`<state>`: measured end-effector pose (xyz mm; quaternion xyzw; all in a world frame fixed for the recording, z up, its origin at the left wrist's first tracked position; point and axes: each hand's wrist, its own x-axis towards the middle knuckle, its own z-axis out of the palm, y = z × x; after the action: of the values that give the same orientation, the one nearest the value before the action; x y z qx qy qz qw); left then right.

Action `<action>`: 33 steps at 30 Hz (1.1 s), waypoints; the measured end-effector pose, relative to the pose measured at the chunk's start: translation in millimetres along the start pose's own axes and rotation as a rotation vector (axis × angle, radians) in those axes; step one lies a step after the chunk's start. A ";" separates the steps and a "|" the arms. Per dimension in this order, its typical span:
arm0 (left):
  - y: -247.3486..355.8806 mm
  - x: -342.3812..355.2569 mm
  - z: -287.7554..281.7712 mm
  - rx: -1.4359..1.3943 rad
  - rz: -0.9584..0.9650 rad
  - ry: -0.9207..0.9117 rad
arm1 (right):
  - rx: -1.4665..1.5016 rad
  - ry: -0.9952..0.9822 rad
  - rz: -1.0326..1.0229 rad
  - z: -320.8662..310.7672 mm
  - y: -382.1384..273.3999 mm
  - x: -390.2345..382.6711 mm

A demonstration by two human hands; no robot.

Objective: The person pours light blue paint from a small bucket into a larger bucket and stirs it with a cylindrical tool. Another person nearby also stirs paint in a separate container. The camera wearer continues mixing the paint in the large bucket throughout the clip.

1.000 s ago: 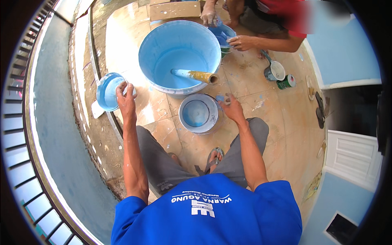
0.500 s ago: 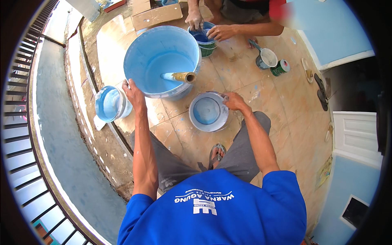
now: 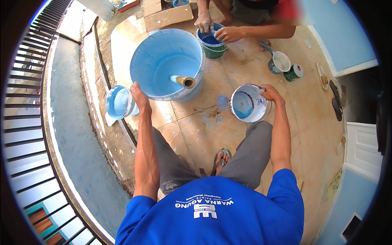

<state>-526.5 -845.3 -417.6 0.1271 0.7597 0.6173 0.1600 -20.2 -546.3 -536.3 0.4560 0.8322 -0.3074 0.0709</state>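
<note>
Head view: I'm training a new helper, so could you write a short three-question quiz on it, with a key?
1. Which of the camera wearer's hands grips the small pail?
2. True or false: a bamboo pole stands tilted in the large blue tub.
3. Fill in the outside colour: the co-worker's hands are at the ____ bucket.

Key: 1. The right hand. 2. True. 3. Green.

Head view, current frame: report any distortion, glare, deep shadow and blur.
Head view: the railing bows along the edge; sunlight whitens floor beside the large tub; the opening at right is nearly black. Head view, upper right: a red patch is smeared.
</note>
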 end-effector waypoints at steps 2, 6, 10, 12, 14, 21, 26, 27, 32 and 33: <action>-12.7 7.5 -8.0 0.091 0.042 0.033 | 0.045 -0.002 -0.010 4.5 -1.7 10.1; -12.4 16.2 -15.0 0.310 0.039 0.026 | 0.127 -0.033 0.056 -4.8 -4.2 4.7; -11.6 17.0 -20.0 0.369 0.146 0.114 | 0.015 0.064 0.126 -9.1 -13.9 2.6; 6.1 4.7 -4.6 0.345 0.112 0.050 | 0.208 0.287 0.051 -21.4 -31.4 -2.5; 5.7 0.9 -16.9 0.429 0.132 0.136 | 0.519 0.361 -0.093 -40.6 -100.8 -16.1; 0.8 -29.3 -21.5 0.262 0.098 0.147 | 0.184 0.590 -0.816 -24.7 -324.0 -62.3; -17.9 -43.3 -36.2 0.144 0.021 0.058 | 0.335 0.700 -0.775 14.4 -389.7 -31.1; -13.1 -42.4 -36.6 0.173 0.019 0.034 | 0.404 0.736 -0.778 16.1 -406.7 -23.2; 3.3 -19.6 -45.1 0.218 0.058 -0.017 | 1.034 0.530 -0.519 30.7 -497.9 38.7; 5.9 -8.8 -44.2 0.214 0.098 0.013 | 1.021 0.529 -0.458 33.0 -505.7 52.2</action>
<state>-536.1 -887.2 -402.8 0.1763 0.8152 0.5405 0.1103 -461.4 -727.9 -357.5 0.3031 0.6462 -0.5506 -0.4328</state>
